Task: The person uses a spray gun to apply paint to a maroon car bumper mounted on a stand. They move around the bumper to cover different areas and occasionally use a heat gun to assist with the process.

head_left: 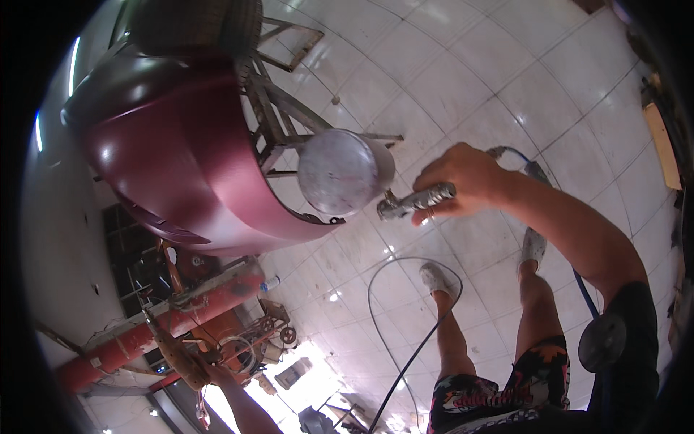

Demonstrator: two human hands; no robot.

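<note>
Head view: right hand grasps 1 spray gun, left hand 1 tan tool

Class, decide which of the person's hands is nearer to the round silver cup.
Right. The right hand grips the spray gun just to the right of the silver cup; the left hand is farther off, at the picture's lower left.

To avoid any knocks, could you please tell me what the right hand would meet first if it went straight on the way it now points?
Led by the spray gun it holds, the right hand would probably meet the maroon panel first, near its pointed end, though depth is unclear.
</note>
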